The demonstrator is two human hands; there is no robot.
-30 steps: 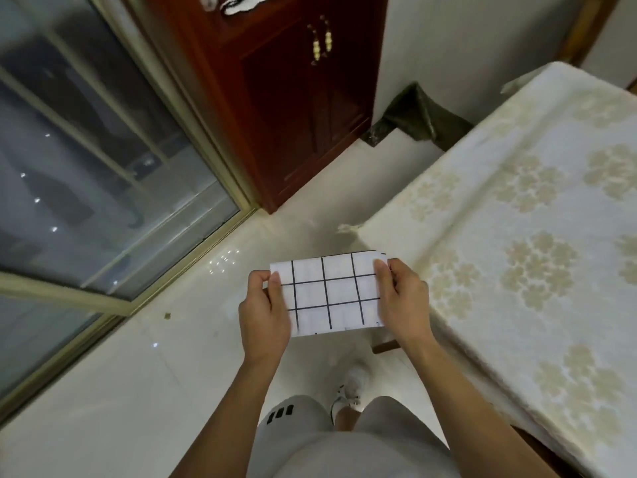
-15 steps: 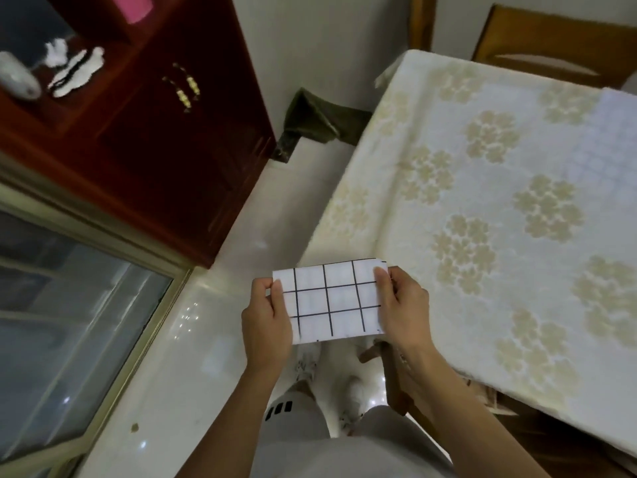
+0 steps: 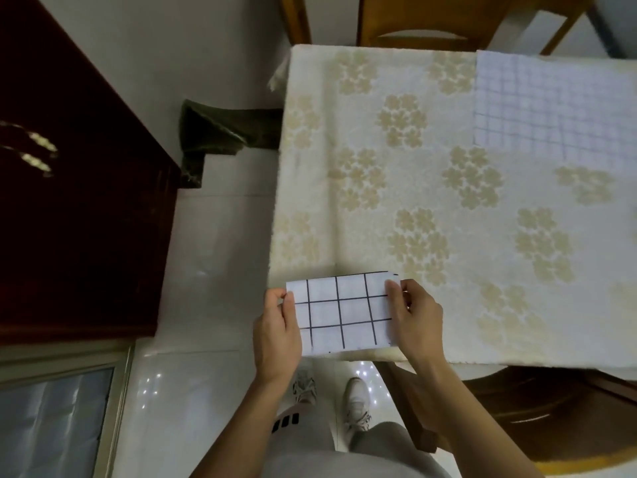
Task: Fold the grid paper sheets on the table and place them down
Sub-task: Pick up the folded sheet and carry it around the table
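Note:
I hold a folded grid paper sheet, white with bold black lines, over the near left corner of the table. My left hand grips its left edge and my right hand pinches its right edge. A larger grid paper sheet with fine blue lines lies flat on the flowered cloth at the table's far right.
A dark red wooden cabinet stands to the left across a strip of white tiled floor. A dark green cloth lies on the floor by the wall. Wooden chairs stand beyond the table and at its near side.
My view has swung right, from the window and cabinet to the table. The folded sheet, still held in both hands, now hangs over the table's near left corner.

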